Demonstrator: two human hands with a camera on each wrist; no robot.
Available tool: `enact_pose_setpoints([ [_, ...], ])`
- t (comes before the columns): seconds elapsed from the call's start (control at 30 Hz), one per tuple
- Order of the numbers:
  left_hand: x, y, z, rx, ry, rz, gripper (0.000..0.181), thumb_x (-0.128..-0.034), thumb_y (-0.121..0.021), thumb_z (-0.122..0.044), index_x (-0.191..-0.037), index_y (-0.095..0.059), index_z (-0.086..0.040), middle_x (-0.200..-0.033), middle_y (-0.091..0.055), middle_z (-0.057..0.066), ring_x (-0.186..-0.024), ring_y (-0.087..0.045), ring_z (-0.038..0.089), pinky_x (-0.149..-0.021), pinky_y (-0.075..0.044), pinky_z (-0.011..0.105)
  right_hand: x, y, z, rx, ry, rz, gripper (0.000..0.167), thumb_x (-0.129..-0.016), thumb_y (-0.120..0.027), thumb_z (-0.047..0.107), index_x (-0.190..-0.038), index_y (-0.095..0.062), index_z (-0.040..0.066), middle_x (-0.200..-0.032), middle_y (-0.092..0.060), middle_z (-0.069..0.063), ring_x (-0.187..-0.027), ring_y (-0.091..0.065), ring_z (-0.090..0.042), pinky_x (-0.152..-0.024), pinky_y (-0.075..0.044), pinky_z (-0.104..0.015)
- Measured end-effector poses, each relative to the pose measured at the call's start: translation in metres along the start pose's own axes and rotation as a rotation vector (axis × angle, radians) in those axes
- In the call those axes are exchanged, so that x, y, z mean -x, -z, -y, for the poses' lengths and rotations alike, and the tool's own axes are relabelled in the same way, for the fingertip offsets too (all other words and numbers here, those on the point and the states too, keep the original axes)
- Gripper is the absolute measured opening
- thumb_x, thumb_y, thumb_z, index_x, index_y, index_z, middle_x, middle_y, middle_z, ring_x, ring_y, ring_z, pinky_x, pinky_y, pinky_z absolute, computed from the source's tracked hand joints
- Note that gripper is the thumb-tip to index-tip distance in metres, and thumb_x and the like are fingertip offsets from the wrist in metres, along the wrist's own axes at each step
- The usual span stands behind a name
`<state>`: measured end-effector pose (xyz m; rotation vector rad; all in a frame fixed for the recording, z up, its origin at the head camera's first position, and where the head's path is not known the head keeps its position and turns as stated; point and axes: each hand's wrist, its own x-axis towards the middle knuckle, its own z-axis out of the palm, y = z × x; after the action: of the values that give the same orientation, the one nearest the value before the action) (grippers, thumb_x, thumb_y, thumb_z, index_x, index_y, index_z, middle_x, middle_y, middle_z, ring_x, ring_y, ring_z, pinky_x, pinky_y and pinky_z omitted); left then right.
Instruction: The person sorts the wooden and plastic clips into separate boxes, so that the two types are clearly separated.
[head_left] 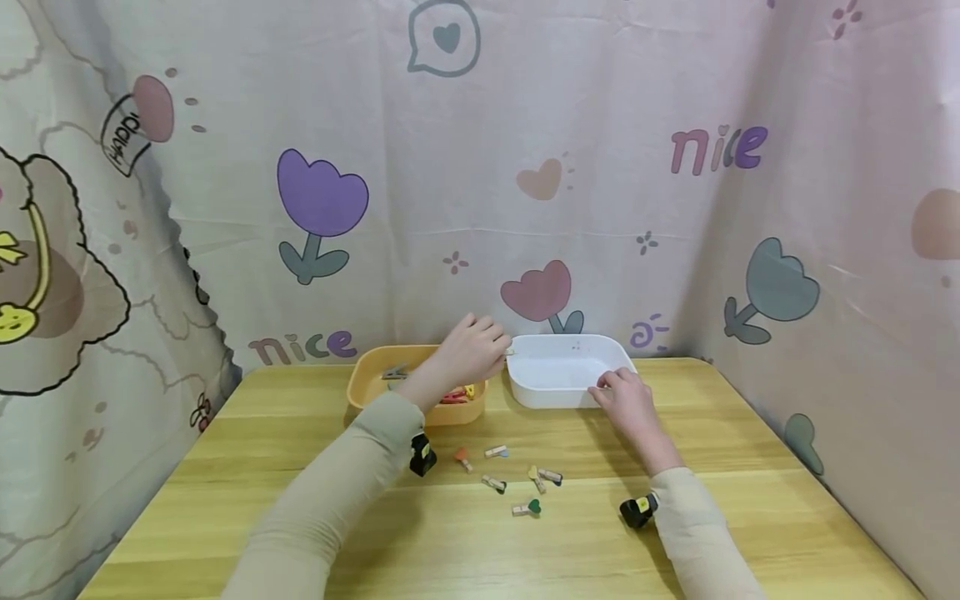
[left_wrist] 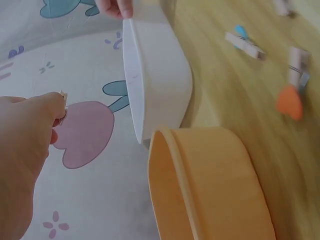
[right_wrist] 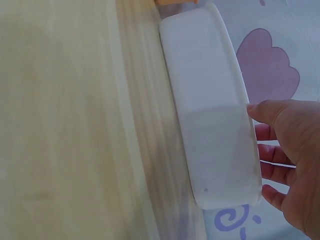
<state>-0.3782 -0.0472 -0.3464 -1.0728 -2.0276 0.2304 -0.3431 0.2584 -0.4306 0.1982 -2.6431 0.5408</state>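
With our left hand [head_left: 472,350] we pinch a small clip [left_wrist: 63,106] by the left end of the white tub [head_left: 551,398]; our right hand [head_left: 627,402] grips that tub's near rim. Should our pinch slacken early, the clip could drop outside, onto the desk [head_left: 247,450].

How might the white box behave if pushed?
The white box seems stiff: no bend shows at the right hand. Looking thin-walled, it's likely light. Low and wide, it should probably slide before tipping.
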Motion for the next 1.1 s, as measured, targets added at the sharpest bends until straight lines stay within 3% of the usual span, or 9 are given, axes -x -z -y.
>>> enact_pose_setpoints([
  [0.27, -0.023, -0.013, -0.005, 0.081, 0.112, 0.1, 0.012, -0.0913, -0.06, -0.025, -0.091, -0.064, -0.014, -0.092, -0.065, 0.001, -0.09, -0.056, 0.022, -0.077, -0.04, 0.036, 0.0, -0.001, -0.001, 0.006, 0.001, 0.002, 0.023, -0.091, -0.066, 0.029, -0.092, -0.066, 0.006, -0.099, -0.062, -0.014, -0.096, -0.057, -0.034, -0.088, -0.042, -0.056],
  [0.43, -0.031, -0.03, -0.007, 0.107, 0.183, 0.088, 0.012, -0.0897, -0.063, -0.026, -0.089, -0.062, -0.014, -0.091, -0.063, 0.0, -0.089, -0.054, 0.021, -0.073, -0.038, 0.035, 0.0, -0.001, -0.001, 0.004, -0.007, 0.004, 0.023, -0.091, -0.066, 0.029, -0.093, -0.066, 0.006, -0.1, -0.061, -0.014, -0.096, -0.056, -0.034, -0.089, -0.041, -0.055],
  [0.6, -0.036, -0.038, -0.007, 0.151, 0.317, 0.223, 0.015, -0.0937, -0.059, -0.029, -0.096, -0.06, -0.015, -0.098, -0.063, 0.0, -0.1, -0.054, 0.022, -0.08, -0.042, 0.037, 0.0, -0.002, 0.0, 0.003, -0.008, 0.007, 0.023, -0.092, -0.066, 0.03, -0.093, -0.066, 0.007, -0.1, -0.061, -0.014, -0.096, -0.056, -0.034, -0.089, -0.042, -0.054],
  [0.7, -0.039, -0.044, -0.008, 0.193, 0.398, 0.268, 0.015, -0.0947, -0.058, -0.03, -0.097, -0.06, -0.015, -0.101, -0.064, 0.0, -0.105, -0.053, 0.021, -0.082, -0.042, 0.038, -0.001, -0.001, 0.0, -0.002, -0.007, 0.001, 0.024, -0.092, -0.066, 0.03, -0.093, -0.066, 0.006, -0.1, -0.062, -0.014, -0.097, -0.056, -0.034, -0.089, -0.042, -0.054],
  [0.87, -0.038, -0.061, -0.015, 0.238, 0.496, 0.284, 0.013, -0.0943, -0.059, -0.03, -0.094, -0.058, -0.018, -0.102, -0.063, -0.001, -0.101, -0.051, 0.02, -0.08, -0.042, 0.037, 0.0, -0.001, 0.0, 0.0, -0.017, -0.007, 0.023, -0.091, -0.067, 0.029, -0.093, -0.066, 0.006, -0.1, -0.062, -0.014, -0.097, -0.056, -0.035, -0.09, -0.041, -0.055],
  [1.1, -0.034, -0.08, -0.028, 0.261, 0.574, 0.264, 0.013, -0.0943, -0.059, -0.029, -0.093, -0.058, -0.016, -0.098, -0.063, 0.001, -0.095, -0.051, 0.022, -0.079, -0.042, 0.039, -0.001, -0.003, 0.0, 0.015, -0.029, -0.002, 0.023, -0.09, -0.068, 0.03, -0.092, -0.066, 0.007, -0.1, -0.062, -0.014, -0.097, -0.057, -0.034, -0.09, -0.042, -0.054],
])
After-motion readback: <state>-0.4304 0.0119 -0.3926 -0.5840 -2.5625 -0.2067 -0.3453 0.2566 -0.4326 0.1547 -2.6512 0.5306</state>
